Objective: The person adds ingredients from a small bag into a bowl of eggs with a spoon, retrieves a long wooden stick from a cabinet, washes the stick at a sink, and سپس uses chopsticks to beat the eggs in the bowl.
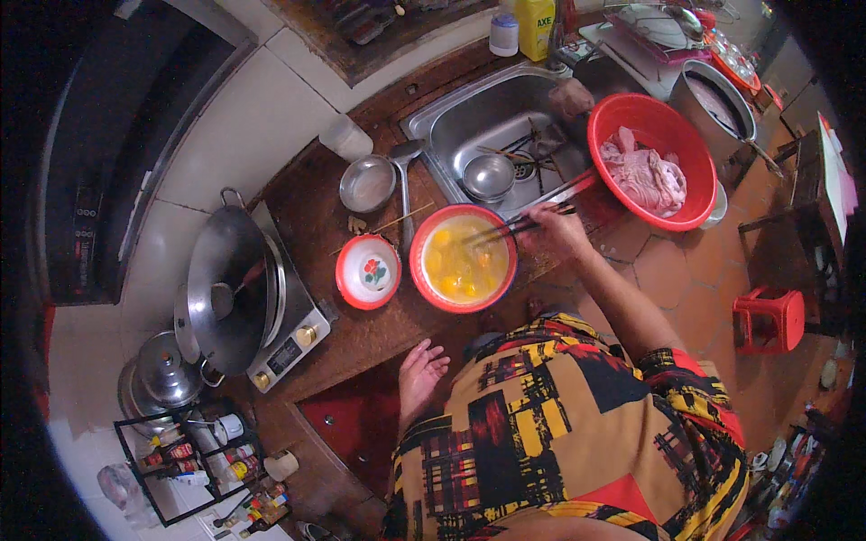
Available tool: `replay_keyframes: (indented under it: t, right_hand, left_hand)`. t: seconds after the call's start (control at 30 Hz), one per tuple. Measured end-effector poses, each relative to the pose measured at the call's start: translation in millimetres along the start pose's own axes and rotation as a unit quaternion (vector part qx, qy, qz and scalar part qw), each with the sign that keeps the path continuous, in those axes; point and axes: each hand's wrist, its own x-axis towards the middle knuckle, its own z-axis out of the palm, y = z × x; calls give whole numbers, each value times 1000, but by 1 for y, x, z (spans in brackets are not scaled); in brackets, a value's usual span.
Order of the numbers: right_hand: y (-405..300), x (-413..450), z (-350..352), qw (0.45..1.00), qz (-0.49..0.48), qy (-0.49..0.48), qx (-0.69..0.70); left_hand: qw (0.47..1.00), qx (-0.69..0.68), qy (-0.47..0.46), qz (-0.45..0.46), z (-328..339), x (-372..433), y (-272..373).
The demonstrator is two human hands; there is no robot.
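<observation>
My right hand (556,228) is closed around dark chopsticks (504,231), whose blurred tips are in a red-rimmed bowl (417,284) of cracked eggs (467,260), yolks partly whole. Palm up and fingers apart, my left hand (423,372) holds nothing, below the bowl and off the counter's edge. Left of the egg bowl sits an empty red-rimmed enamel plate or shallow bowl (369,272) with a flower pattern. Behind them lie a metal spatula (405,182) and a small metal bowl (367,183).
A wok (230,291) stands on a stove (291,358) at left. The steel sink (460,128) holds a metal bowl (488,177) and sticks. Raw poultry (643,172) lies in a red basin (707,162) at right, near a large pot (717,108). A red stool (771,319) is on the floor.
</observation>
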Motion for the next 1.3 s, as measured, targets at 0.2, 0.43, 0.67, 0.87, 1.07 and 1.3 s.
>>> replay_keyframes:
  t: [0.2, 0.43, 0.67, 0.87, 1.07, 1.3]
  right_hand:
    - [1, -4, 0, 994, -5, -76, -73]
    - [8, 7, -4, 985, 12, -117, -125]
    - [7, 6, -4, 996, -7, -72, -57]
    - [-3, -1, -10, 975, -11, -111, -190]
    - [-8, -7, -7, 982, -40, -85, -162]
    - [-13, -8, -6, 988, -56, -56, -132]
  left_hand:
    - [997, 33, 67, -21, -20, -11, -10]
    - [998, -8, 69, 10, -8, -23, 7]
    - [997, 22, 75, 21, 6, -12, 20]
    - [998, 21, 52, 8, 4, -7, 15]
    - [998, 30, 61, 7, -2, -7, 14]
    - [997, 25, 69, 8, -7, -9, 13]
